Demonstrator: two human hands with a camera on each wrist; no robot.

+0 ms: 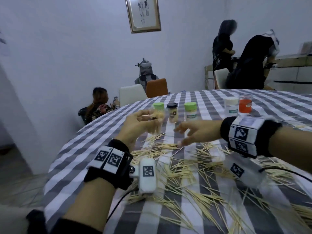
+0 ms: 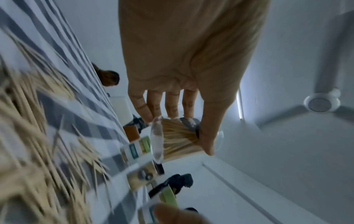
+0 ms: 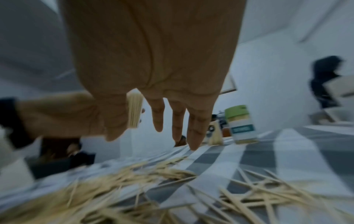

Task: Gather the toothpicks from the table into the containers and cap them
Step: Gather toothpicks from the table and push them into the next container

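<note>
left hand [image 1: 135,125] gripping clear jar [image 1: 156,122] (toothpick-filled) above table edge [image 1: 70,141], right hand [image 1: 194,132] spread, empty

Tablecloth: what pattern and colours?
Grey and white checks on the tablecloth; clearest in the head view.

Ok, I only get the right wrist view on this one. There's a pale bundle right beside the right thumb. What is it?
Observer: The left wrist view shows it. The left hand holds a clear container of toothpicks, thumb on one side and fingers on the other.
Operator: And I see just two containers standing. Any more?
Observer: The head view shows five on the table: a green-lidded container, a black-lidded jar, a second green-lidded container, a white-lidded jar and a red container.
</note>
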